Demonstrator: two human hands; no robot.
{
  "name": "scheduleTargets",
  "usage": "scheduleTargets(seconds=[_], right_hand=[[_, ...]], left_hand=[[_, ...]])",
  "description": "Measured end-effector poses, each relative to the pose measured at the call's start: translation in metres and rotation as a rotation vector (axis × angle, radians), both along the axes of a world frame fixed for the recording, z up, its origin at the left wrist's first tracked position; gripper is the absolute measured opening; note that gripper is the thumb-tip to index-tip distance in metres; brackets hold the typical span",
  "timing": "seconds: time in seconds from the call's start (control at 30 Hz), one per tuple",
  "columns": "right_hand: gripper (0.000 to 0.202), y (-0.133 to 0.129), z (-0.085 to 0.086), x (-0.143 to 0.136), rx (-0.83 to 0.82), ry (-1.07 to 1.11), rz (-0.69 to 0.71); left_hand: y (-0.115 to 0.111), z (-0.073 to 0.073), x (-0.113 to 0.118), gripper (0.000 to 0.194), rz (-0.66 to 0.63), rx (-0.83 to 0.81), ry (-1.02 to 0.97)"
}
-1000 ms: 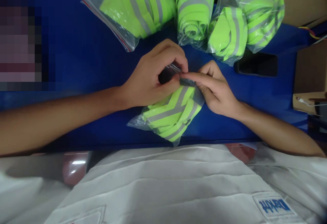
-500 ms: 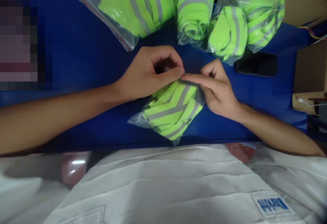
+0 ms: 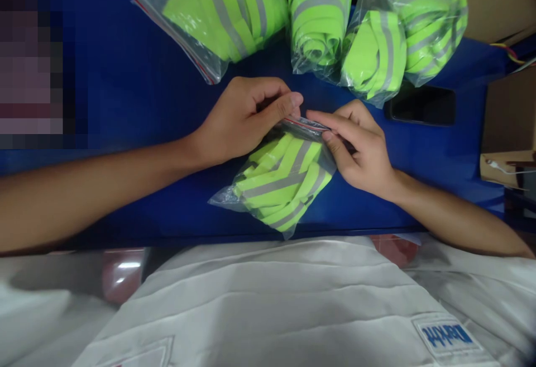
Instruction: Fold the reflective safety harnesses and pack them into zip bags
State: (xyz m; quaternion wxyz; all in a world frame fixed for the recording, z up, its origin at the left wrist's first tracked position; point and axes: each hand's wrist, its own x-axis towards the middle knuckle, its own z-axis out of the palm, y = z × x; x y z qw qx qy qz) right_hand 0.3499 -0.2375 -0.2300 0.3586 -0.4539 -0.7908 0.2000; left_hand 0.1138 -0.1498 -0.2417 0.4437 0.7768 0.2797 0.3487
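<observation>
A clear zip bag with folded yellow-green strips and grey bands lies on the blue table near its front edge. My left hand is closed at the left part of the bag's top edge, its thumb raised over the curled fingers. At the right end of that red-lined edge, my right hand pinches the plastic between thumb and fingers, its index finger stretched along the strip. The edge between the two hands is visible; part of the bag's upper left is hidden behind my left hand.
Filled bags lie along the back: a wide one, a rolled one, a small one and another. A black phone rests right of them. Cardboard stands at the right.
My left thumb has lifted and the hands' fingertips have moved apart, uncovering the bag's red-lined edge. My right thumb now pinches the edge. The bag has barely moved.
</observation>
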Motion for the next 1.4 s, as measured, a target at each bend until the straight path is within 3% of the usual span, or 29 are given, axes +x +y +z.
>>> scheduleTargets(seconds=[0.23, 0.43, 0.6, 0.87, 1.03, 1.13, 1.4], right_hand=[[0.03, 0.0, 0.001, 0.0, 0.009, 0.003, 0.006], [0.027, -0.001, 0.006, -0.002, 0.08, -0.019, 0.046], [0.026, -0.002, 0.005, -0.002, 0.091, -0.076, 0.047], [0.037, -0.007, 0.004, -0.002, 0.131, -0.162, 0.094], [0.029, -0.005, 0.008, -0.002, 0.103, -0.12, 0.095], [0.025, -0.001, 0.01, -0.002, 0.037, -0.059, 0.082], [0.019, 0.005, 0.006, -0.001, -0.077, 0.001, 0.112]], left_hand=[[-0.005, 0.006, 0.0, 0.035, -0.082, -0.037, 0.038], [-0.009, 0.021, 0.002, 0.035, -0.01, -0.261, 0.04], [-0.008, 0.024, 0.002, 0.033, -0.025, -0.325, 0.036], [-0.011, 0.027, 0.003, 0.033, -0.036, -0.209, 0.129], [-0.012, 0.025, 0.002, 0.03, -0.019, -0.158, 0.139], [-0.013, 0.025, 0.0, 0.029, -0.086, -0.122, 0.15], [-0.013, 0.024, -0.002, 0.036, -0.152, -0.003, 0.339]])
